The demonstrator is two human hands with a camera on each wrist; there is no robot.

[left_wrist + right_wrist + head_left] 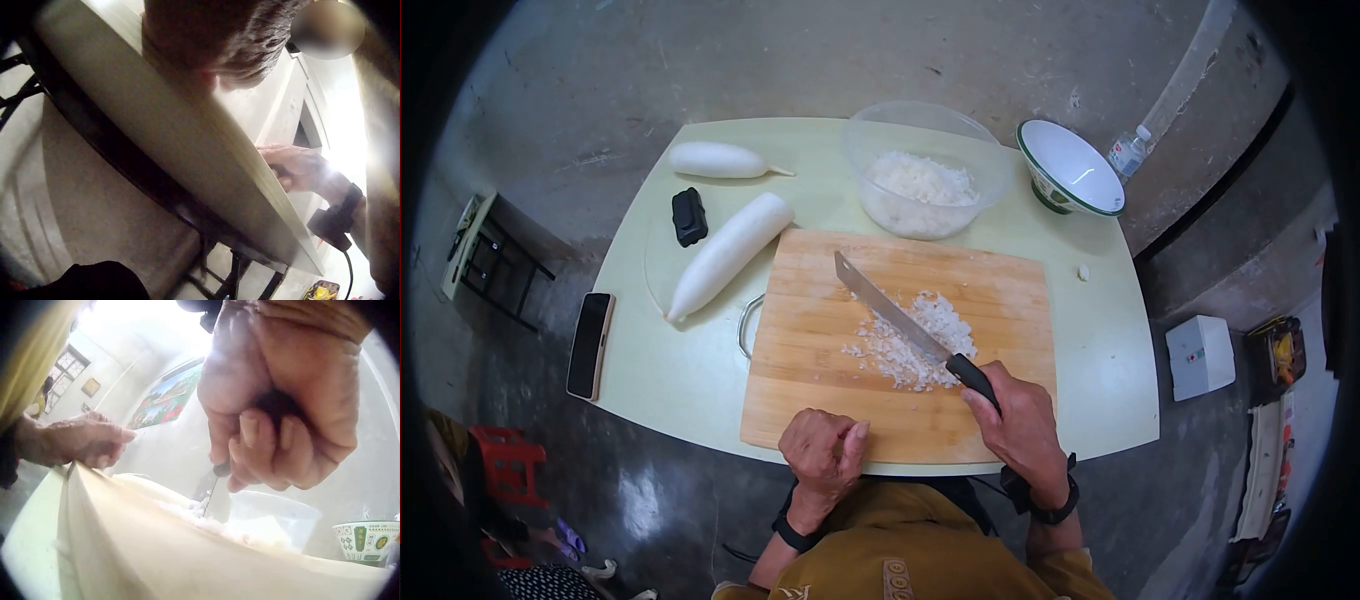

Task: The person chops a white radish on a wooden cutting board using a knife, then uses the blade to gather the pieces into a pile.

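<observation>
My right hand (1022, 425) grips the black handle (973, 382) of a knife, fingers curled round it in the right wrist view. Its blade (890, 312) slants up and left over a mound of finely chopped white pieces (940, 325) on the wooden cutting board (800, 330). At the board's near edge rests my left hand (824, 452), its fingers curled and holding nothing, the thumb lying alongside. The left hand (81, 439) shows at the board's edge in the right wrist view too. Whether the blade touches the board I cannot tell.
Behind the board stand a clear bowl (920, 218) of white shreds and a green-rimmed bowl (1072, 170), with a bottle (1130, 150) beyond. Two white radishes (735, 250) and a black object (689, 217) lie left. A phone (590, 345) is at the left edge; a metal ring (745, 325) touches the board.
</observation>
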